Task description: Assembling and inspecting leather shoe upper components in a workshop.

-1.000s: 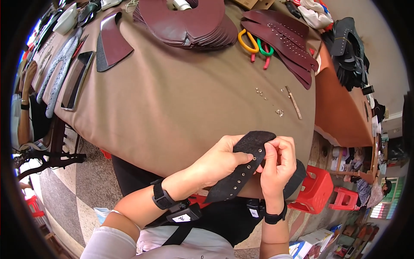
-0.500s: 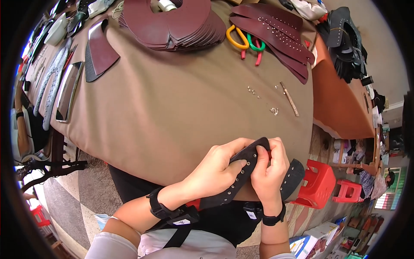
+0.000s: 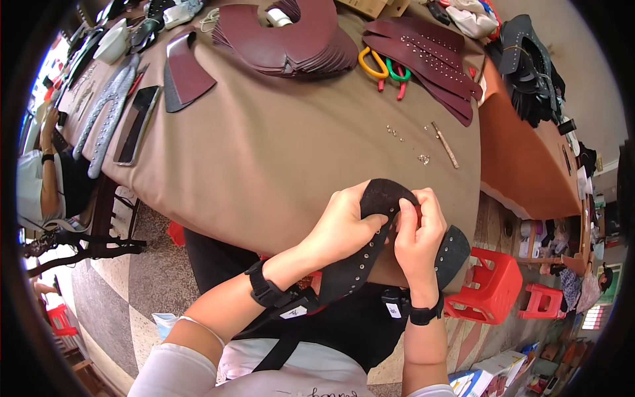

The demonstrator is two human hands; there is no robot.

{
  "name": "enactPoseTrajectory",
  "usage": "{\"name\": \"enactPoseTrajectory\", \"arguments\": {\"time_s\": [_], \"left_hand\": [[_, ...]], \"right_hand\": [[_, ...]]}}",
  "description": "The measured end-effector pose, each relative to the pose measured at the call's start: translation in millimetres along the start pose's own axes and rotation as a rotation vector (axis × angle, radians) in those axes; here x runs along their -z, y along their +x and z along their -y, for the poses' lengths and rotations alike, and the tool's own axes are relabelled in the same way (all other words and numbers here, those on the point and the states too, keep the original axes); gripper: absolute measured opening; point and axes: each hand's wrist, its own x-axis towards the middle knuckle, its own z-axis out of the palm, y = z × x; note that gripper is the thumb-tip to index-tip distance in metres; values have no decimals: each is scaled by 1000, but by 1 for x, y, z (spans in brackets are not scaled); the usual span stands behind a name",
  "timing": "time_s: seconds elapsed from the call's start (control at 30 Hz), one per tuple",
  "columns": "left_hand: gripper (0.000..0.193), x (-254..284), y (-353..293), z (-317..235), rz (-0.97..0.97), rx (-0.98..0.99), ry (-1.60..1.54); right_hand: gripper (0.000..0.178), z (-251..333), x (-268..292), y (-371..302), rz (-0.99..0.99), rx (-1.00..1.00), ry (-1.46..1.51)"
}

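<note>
My left hand (image 3: 347, 225) grips a curved black leather strip (image 3: 357, 271), its thumb pressed on the row of small metal studs along the edge. My right hand (image 3: 421, 231) pinches the same strip by its upper edge, thumb against fingers. The strip's rounded end points up between the hands. Its other rounded end (image 3: 452, 257) shows beyond my right wrist. Whether a loose stud is between my right fingertips is hidden. Ahead on the cloth lie small loose metal studs (image 3: 423, 159) and a thin stick-like tool (image 3: 445, 144).
A brown cloth-covered table (image 3: 264, 152) carries stacked maroon leather pieces (image 3: 291, 46), studded maroon strips (image 3: 423, 49), yellow and green loop-handled tools (image 3: 374, 64) and a phone (image 3: 137, 126). Red stools (image 3: 489, 284) stand at right. Another person (image 3: 46, 178) sits at far left.
Both hands have raised the leather strip slightly and turned its upper end, so more of the dark rounded face shows. The view has shifted a little, revealing more of the person at left.
</note>
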Motion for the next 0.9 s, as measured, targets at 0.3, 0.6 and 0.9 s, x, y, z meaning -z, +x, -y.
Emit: {"name": "enactPoseTrajectory", "arguments": {"time_s": [0.3, 0.6, 0.9], "left_hand": [[42, 6, -66, 3, 220, 101, -57], [23, -9, -104, -28, 41, -308, 443], [33, 54, -65, -108, -125, -1316, 1182]], "right_hand": [[5, 22, 26, -3, -136, -69, 425], [6, 88, 73, 4, -382, 286, 524], [11, 113, 88, -29, -359, 420, 358]]}}
